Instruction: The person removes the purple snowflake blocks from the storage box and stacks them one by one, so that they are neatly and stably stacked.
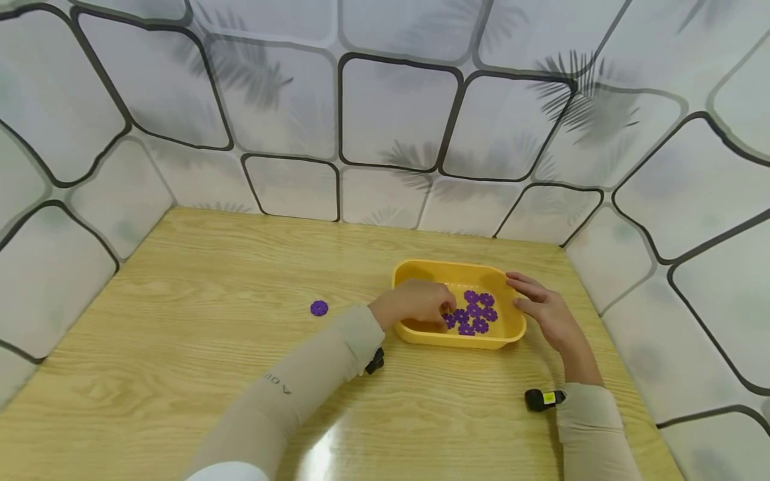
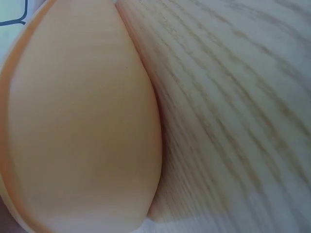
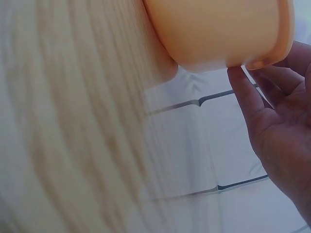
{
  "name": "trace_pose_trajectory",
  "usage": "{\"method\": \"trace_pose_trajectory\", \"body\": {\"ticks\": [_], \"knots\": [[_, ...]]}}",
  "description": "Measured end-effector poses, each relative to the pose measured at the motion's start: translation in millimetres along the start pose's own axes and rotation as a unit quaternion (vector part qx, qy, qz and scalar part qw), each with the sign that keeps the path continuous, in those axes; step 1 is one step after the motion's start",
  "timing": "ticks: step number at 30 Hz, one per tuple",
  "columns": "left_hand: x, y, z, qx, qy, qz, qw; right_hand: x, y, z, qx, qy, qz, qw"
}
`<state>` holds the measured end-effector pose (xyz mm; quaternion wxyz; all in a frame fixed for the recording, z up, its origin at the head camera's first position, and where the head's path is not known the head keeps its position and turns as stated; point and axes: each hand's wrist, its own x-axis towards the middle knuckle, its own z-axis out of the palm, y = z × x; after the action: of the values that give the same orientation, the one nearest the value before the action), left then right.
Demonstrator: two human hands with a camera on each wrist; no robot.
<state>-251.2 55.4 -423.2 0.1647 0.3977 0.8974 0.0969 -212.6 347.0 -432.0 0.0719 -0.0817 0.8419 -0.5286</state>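
Note:
A yellow plastic basin (image 1: 463, 341) stands on the table, with several purple snowflake discs (image 1: 474, 310) lying on its floor. My left hand (image 1: 421, 302) reaches in over the basin's left side, fingers bent down at the leftmost discs. Whether it pinches one I cannot tell. My right hand (image 1: 549, 317) touches the basin's right end. In the right wrist view, its thumb (image 3: 243, 90) meets the outer wall just under the rim, and the other fingers lie at the rim. One more purple disc (image 1: 319, 308) lies on the table left of the basin.
The wooden table (image 1: 198, 321) meets patterned walls (image 1: 397, 110) at the back and both sides. The basin's outer wall (image 2: 82, 116) fills much of the left wrist view. A black wrist device (image 1: 541, 399) sits at the right sleeve, another (image 1: 375, 361) at the left.

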Motion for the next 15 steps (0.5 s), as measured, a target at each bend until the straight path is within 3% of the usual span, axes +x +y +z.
{"method": "trace_pose_trajectory", "body": {"ticks": [10, 15], "knots": [[3.2, 4.2, 0.3, -0.004, -0.010, -0.005, 0.9999, -0.3, 1.6, -1.0, 0.003, 0.004, 0.001, 1.0000], [8.4, 0.4, 4.2, -0.025, 0.000, -0.006, 0.9997, 0.3, 2.2, -0.6, 0.006, 0.005, 0.002, 1.0000]]}}
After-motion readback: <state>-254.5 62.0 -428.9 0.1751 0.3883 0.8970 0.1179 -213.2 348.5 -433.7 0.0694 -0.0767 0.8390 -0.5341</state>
